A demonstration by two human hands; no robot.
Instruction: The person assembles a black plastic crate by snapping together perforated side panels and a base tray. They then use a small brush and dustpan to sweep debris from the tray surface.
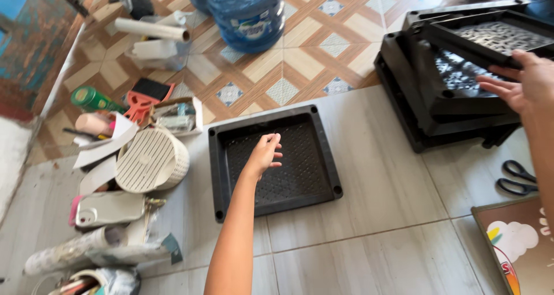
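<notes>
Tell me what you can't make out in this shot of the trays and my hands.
- Head view: whether the left hand touches the black tray or hovers over it; the angle hides any gap.
- Right hand: fingertips hidden inside the tray stack.
- Scissors: blades cut off by my right forearm.
- Water jug: top beyond the upper edge.

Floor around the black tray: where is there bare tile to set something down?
Bare grey tile lies between the single black tray and the stack of black trays, and in front of the tray toward the scissors. Left of the tray is crowded: white basket, paper rolls, bottle.
</notes>
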